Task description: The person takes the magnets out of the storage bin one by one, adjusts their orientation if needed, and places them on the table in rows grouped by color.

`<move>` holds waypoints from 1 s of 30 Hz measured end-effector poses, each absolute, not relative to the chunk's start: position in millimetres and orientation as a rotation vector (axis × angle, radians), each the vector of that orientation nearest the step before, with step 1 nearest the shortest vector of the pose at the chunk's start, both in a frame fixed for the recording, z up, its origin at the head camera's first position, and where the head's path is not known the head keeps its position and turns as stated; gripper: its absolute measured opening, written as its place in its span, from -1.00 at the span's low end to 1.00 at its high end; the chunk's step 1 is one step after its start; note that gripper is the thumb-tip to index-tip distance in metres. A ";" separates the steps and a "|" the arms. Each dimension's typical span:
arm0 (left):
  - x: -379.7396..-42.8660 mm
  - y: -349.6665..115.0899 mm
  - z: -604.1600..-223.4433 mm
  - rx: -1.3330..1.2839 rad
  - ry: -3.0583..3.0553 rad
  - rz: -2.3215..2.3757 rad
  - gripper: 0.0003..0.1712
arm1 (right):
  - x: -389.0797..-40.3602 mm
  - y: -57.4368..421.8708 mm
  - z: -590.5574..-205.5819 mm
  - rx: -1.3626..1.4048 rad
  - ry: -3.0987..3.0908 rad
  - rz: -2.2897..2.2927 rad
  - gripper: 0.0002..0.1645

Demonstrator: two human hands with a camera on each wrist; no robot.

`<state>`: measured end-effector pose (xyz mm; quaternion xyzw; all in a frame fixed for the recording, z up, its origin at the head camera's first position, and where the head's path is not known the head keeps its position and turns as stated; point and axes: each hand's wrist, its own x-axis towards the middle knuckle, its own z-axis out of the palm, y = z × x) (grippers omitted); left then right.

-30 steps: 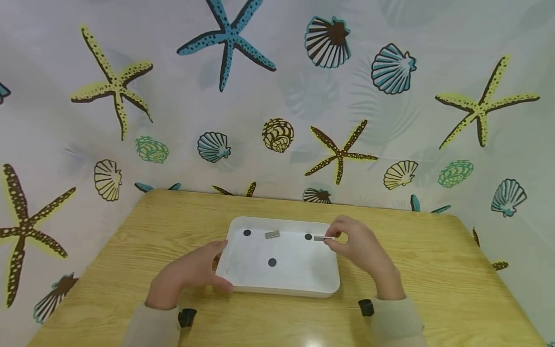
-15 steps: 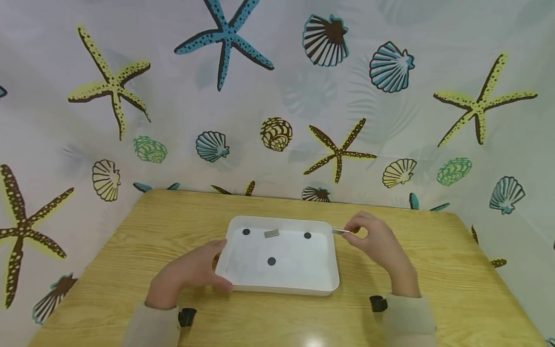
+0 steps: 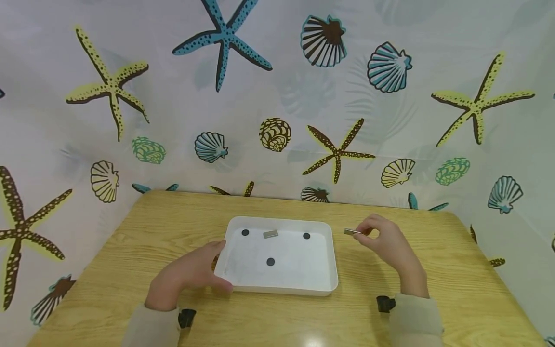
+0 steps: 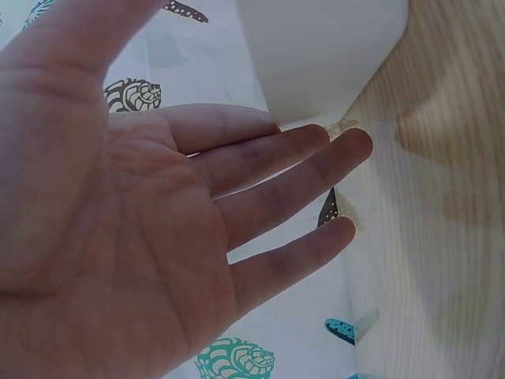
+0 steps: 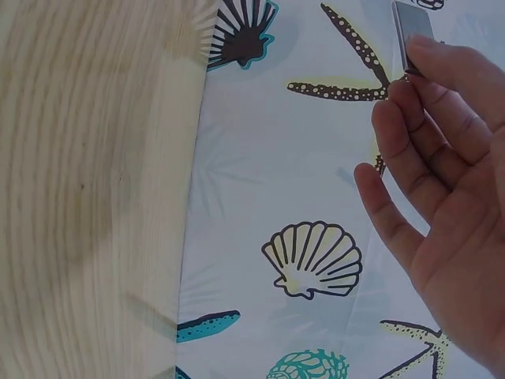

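A shallow white tray (image 3: 299,270) stands on the table. Inside it lie three small black discs (image 3: 270,261) and a small silver-grey bar (image 3: 270,234) near the far wall. My left hand (image 3: 195,267) rests against the tray's left end, thumb at the near corner, fingers stretched along the side; its fingertips (image 4: 316,136) show beside the white wall in the left wrist view. To the right of the tray, my right hand (image 3: 386,241) pinches a second flat silver-grey bar (image 5: 414,28) between thumb and fingers, held above the table. The other right fingers are loosely bent.
The wood-grain table (image 3: 260,323) reaches back to a hanging cloth (image 3: 256,106) printed with starfish and shells. Both wrists wear small black devices, the left device (image 3: 186,318) and the right device (image 3: 385,303), beside light sleeves.
My right hand has moved right with the bar, from over the tray's far right corner to beyond its right wall. My left hand and the tray stay in place.
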<state>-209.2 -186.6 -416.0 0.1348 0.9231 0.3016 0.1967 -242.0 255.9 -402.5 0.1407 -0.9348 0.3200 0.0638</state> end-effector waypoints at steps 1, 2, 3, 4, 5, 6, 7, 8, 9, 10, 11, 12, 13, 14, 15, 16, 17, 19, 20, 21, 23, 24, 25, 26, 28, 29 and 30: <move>-209.3 -186.4 -416.1 0.374 2.585 0.843 0.47 | -241.9 257.0 -403.0 0.419 -2.825 0.969 -0.95; -209.4 -186.1 -416.2 0.373 2.586 0.841 0.47 | -241.9 258.0 -403.5 0.415 -2.827 0.971 -0.95; -209.4 -185.9 -416.3 0.371 2.586 0.841 0.47 | -242.1 259.1 -404.2 0.411 -2.831 0.975 -0.95; -209.3 -185.7 -416.4 0.371 2.586 0.841 0.47 | -242.2 260.0 -404.9 0.407 -2.834 0.979 -0.95; -209.3 -185.6 -416.4 0.372 2.586 0.842 0.46 | -242.4 260.9 -405.7 0.405 -2.840 0.982 -0.94; -209.2 -185.5 -416.3 0.372 2.585 0.844 0.46 | -242.6 261.8 -406.6 0.401 -2.846 0.989 -0.94; -209.1 -185.3 -416.1 0.371 2.583 0.844 0.46 | -243.0 262.6 -407.6 0.395 -2.858 0.991 -0.93; -209.0 -185.2 -415.8 0.369 2.582 0.844 0.47 | -243.5 263.5 -409.0 0.390 -2.873 0.997 -0.92; -209.0 -185.1 -415.6 0.368 2.580 0.845 0.47 | -244.0 264.4 -410.5 0.384 -2.893 1.000 -0.91; -209.0 -185.0 -415.3 0.366 2.580 0.844 0.47 | -244.6 265.2 -412.3 0.375 -2.916 1.006 -0.90; -208.9 -185.0 -415.2 0.365 2.580 0.842 0.47 | -245.3 265.9 -414.2 0.366 -2.939 1.017 -0.89; -208.8 -184.8 -414.9 0.362 2.579 0.841 0.47 | -246.2 266.7 -416.5 0.355 -2.963 1.028 -0.88; -208.8 -184.6 -414.8 0.362 2.581 0.838 0.48 | -247.0 267.3 -418.5 0.348 -2.987 1.036 -0.86; -208.8 -184.5 -414.8 0.361 2.580 0.839 0.48 | -247.9 267.7 -420.9 0.336 -3.007 1.048 -0.86; -208.9 -184.5 -414.9 0.362 2.581 0.839 0.48 | -248.7 267.9 -423.1 0.323 -3.026 1.057 -0.86; -209.0 -184.4 -415.1 0.364 2.583 0.838 0.48 | -249.6 268.0 -425.4 0.317 -3.040 1.069 -0.86; -209.0 -184.5 -415.3 0.361 2.583 0.837 0.48 | -250.4 267.9 -427.3 0.303 -3.053 1.084 -0.86; -209.2 -184.7 -415.8 0.355 2.585 0.836 0.48 | -252.0 267.6 -431.1 0.296 -3.075 1.100 -0.86; -209.0 -185.0 -416.1 0.352 2.585 0.834 0.48 | -252.8 267.6 -432.9 0.292 -3.084 1.106 -0.87; -208.8 -185.2 -416.3 0.349 2.585 0.834 0.48 | -253.4 267.6 -434.4 0.283 -3.092 1.116 -0.87; -208.1 -185.4 -416.4 0.341 2.585 0.837 0.47 | -254.4 268.0 -437.2 0.262 -3.107 1.128 -0.87; -207.9 -185.4 -416.4 0.342 2.585 0.839 0.47 | -254.8 268.7 -438.5 0.263 -3.115 1.125 -0.87; -207.5 -185.4 -416.3 0.344 2.586 0.841 0.46 | -254.9 269.1 -439.5 0.253 -3.124 1.121 -0.88; -207.2 -185.3 -416.1 0.344 2.585 0.845 0.46 | -254.8 269.7 -440.4 0.242 -3.134 1.119 -0.89; -207.1 -185.0 -415.7 0.354 2.586 0.846 0.45 | -254.3 270.6 -441.6 0.229 -3.153 1.111 -0.90; -207.0 -184.9 -415.7 0.354 2.586 0.848 0.45 | -254.0 271.1 -442.3 0.231 -3.164 1.101 -0.90; -206.9 -184.8 -415.7 0.354 2.585 0.848 0.45 | -253.6 271.5 -442.7 0.231 -3.173 1.098 -0.90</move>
